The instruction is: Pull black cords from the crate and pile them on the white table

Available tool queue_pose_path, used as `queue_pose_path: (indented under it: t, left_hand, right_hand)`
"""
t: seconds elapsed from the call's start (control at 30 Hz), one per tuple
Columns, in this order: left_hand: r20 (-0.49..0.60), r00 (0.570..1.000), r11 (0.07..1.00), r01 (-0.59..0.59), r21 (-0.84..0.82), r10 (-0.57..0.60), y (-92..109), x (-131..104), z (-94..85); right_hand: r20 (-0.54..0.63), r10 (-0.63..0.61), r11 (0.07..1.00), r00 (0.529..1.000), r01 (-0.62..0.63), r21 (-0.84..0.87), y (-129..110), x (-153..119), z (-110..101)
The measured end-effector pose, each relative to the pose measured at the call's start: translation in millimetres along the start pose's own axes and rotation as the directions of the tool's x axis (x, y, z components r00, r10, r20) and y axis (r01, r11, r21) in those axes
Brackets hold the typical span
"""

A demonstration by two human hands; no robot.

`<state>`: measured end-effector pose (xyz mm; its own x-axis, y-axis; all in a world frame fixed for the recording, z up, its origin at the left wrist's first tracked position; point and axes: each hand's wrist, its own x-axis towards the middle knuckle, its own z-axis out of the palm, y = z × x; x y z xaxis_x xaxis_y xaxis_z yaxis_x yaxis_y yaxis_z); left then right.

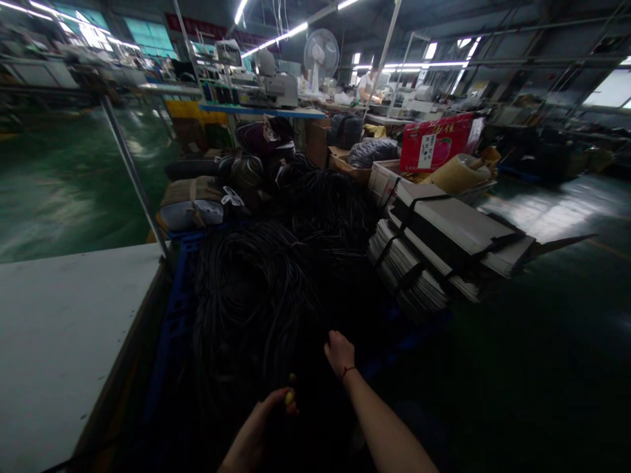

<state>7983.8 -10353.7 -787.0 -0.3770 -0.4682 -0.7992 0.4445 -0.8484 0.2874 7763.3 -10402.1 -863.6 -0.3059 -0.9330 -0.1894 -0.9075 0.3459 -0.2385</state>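
Long black strips or cords lie coiled in a large heap on a blue pallet. My left hand is at the bottom centre, its fingers closed round a small yellow object, perhaps a handle. Up and to the right of it, my right hand is closed in a fist at the dark lower edge of the heap, with a thin red band on the wrist. What my right hand grips is lost in the dark.
A white table stands at the left with a metal pole. Strapped stacks of pale cardboard lie at the right. Behind are fabric bundles, a red box, a fan and a person sitting at a workstation.
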Motion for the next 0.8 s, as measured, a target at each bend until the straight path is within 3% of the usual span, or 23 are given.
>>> queue_pose_path:
  t: [0.2, 0.33, 0.4, 0.5, 0.6, 0.63, 0.7, 0.8]
  left_hand:
    - [0.05, 0.999, 0.999, 0.011, 0.04, -0.013, -6.0, 9.4, -2.9]
    - [0.041, 0.999, 0.997, -0.028, 0.075, 0.025, -6.6, 15.3, -4.5]
    - [0.056, 0.997, 0.996, -0.049, 0.071, 0.045, -6.2, 16.9, -5.7]
    - [0.03, 0.999, 0.997, -0.019, 0.081, 0.016, -5.2, 17.1, -7.4]
    - [0.148, 0.988, 0.999, 0.042, 0.033, -0.046, -3.5, 15.5, -7.4]
    - [0.222, 0.973, 0.998, 0.061, -0.002, -0.059, -2.9, 14.8, -6.9]
    - [0.33, 0.941, 0.994, 0.094, -0.06, -0.069, -2.0, 13.7, -5.9]
    - [0.35, 0.931, 0.989, 0.133, -0.06, -0.104, -1.1, 13.1, -5.5]
  right_hand:
    - [0.028, -0.007, 1.0, 1.0, 0.007, 0.001, 9.1, 1.4, -19.2]
    - [-0.085, 0.038, 0.961, 0.996, -0.013, 0.276, 4.2, -12.1, -36.3]
    - [-0.068, 0.015, 0.868, 0.998, 0.021, 0.497, -0.7, -25.7, -45.4]
    - [0.107, -0.059, 0.629, 0.993, -0.046, 0.776, -8.9, -50.0, -57.1]
    - [0.266, -0.123, 0.464, 0.956, -0.182, 0.867, -17.0, -76.8, -64.8]
    - [0.302, -0.137, 0.457, 0.943, -0.211, 0.864, -19.8, -86.7, -66.0]
    - [0.329, -0.16, 0.533, 0.931, -0.199, 0.823, -25.3, -108.0, -65.5]
    - [0.287, -0.232, 0.78, 0.93, 0.001, 0.626, -31.0, -138.0, -60.2]
